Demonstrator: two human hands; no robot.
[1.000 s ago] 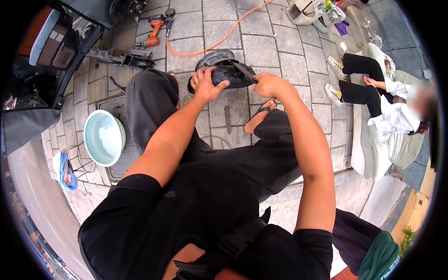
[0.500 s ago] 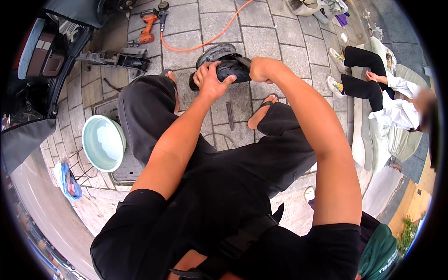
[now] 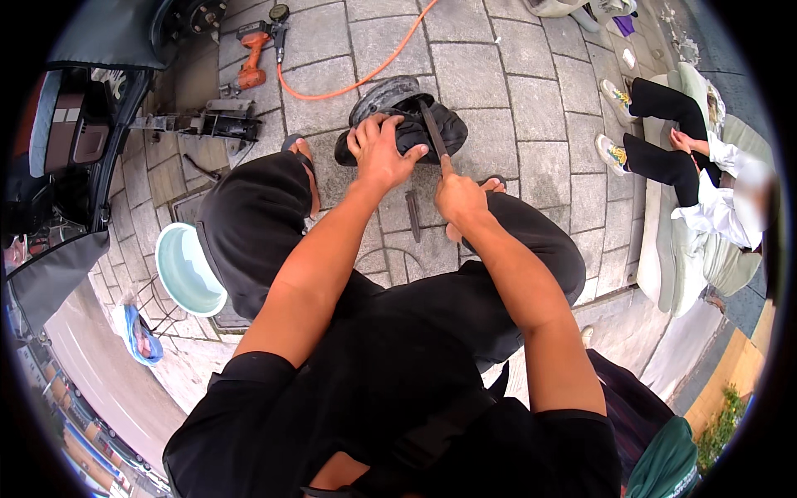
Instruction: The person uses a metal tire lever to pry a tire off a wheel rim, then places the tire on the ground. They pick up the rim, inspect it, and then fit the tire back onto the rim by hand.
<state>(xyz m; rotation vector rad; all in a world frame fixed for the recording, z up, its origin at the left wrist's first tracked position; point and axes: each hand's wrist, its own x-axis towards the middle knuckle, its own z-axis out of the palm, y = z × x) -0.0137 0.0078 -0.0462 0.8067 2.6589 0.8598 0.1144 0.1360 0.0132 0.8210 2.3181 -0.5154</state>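
A small black tire (image 3: 452, 131) lies on the paving between my feet, with a grey-black wheel rim (image 3: 386, 94) at its far side. My left hand (image 3: 384, 151) grips the near left of the tire, fingers curled over it and thumb apart. In my right hand (image 3: 462, 199) is a flat metal tire lever (image 3: 432, 131). It slants up across the tire, and its far end meets the tire's inner edge beside the rim. A second dark metal bar (image 3: 413, 216) lies on the paving just below the tire.
An orange impact wrench (image 3: 252, 62), an air gauge (image 3: 280, 25) and an orange hose (image 3: 374, 75) lie beyond the tire. A floor jack (image 3: 228, 123) and a pale green basin (image 3: 191, 270) stand at left. A seated person (image 3: 706, 166) is at right.
My right hand has come down toward me and turned, so the lever now shows along its length across the tire. My left hand stays on the tire.
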